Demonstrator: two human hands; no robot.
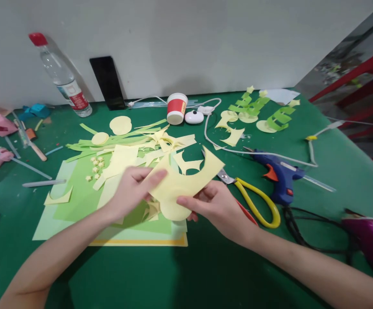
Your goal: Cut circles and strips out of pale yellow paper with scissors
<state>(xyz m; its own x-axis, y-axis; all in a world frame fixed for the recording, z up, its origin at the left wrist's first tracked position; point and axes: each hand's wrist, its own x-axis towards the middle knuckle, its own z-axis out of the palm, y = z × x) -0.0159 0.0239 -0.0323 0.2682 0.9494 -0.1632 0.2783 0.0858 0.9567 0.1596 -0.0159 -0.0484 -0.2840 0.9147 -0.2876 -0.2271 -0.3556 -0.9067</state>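
My left hand (135,189) pinches the left part of a pale yellow paper sheet (186,182) between thumb and fingers. A rounded notch is cut out of the sheet's upper edge. With its thumb on top, my right hand (220,210) grips the same paper near its lower right. A rounded yellow lobe hangs at the bottom by that thumb; I cannot tell if it is a separate piece. Scissors (259,204) with yellow and red handles lie beside my right hand, partly hidden. Stacked green and yellow paper sheets (77,189) lie beneath my hands.
A blue glue gun (279,176) with its cord lies at the right. Curled green paper pieces (278,119) on round bases stand behind it. A paper cup (176,108), a phone (107,82) and a bottle (65,79) line the wall. Paper stars (96,165) lie on the sheets.
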